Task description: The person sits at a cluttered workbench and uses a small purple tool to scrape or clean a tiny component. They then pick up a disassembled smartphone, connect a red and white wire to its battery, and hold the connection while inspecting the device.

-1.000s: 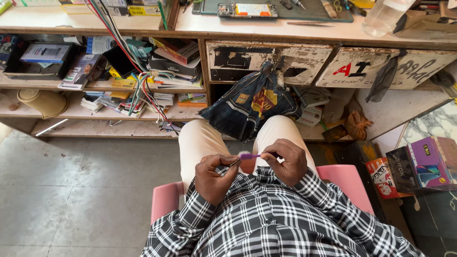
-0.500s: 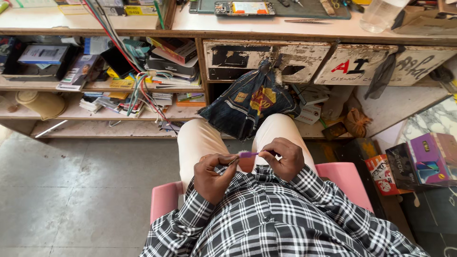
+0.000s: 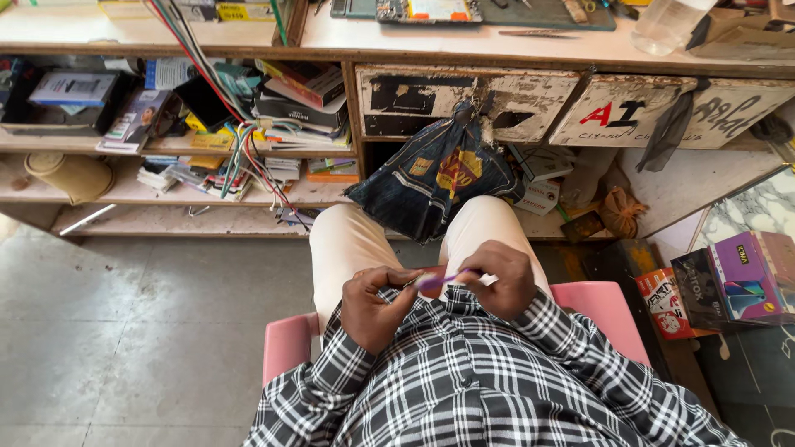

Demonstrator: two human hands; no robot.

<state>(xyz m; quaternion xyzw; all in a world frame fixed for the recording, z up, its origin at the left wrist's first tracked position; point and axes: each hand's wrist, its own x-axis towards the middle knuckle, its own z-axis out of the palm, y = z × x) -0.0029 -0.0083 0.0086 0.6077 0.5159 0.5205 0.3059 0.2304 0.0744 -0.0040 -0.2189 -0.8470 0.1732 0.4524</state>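
I sit on a pink chair (image 3: pixel 609 306) and look down at my lap, in cream trousers and a black and white checked shirt. My left hand (image 3: pixel 377 306) and my right hand (image 3: pixel 501 277) meet over my thighs. Between them lies a small purple tool (image 3: pixel 439 280) with a thin metal tip that points left. My right hand grips its purple handle. The fingers of my left hand pinch around the metal tip; whether they also hold some small part there, I cannot tell.
A worn wooden workbench (image 3: pixel 464 41) stands in front, with painted drawers (image 3: pixel 662 108) and a dark blue bag (image 3: pixel 435 178) hanging from it. Shelves (image 3: pixel 166 141) at left hold books, boxes and coloured wires. Coloured boxes (image 3: pixel 745 277) sit at right. Grey tile floor (image 3: pixel 124 331) at left.
Both hands have stayed together over my lap with the purple tool. The view has tilted a little; my hands sit slightly lower and closer to my body.
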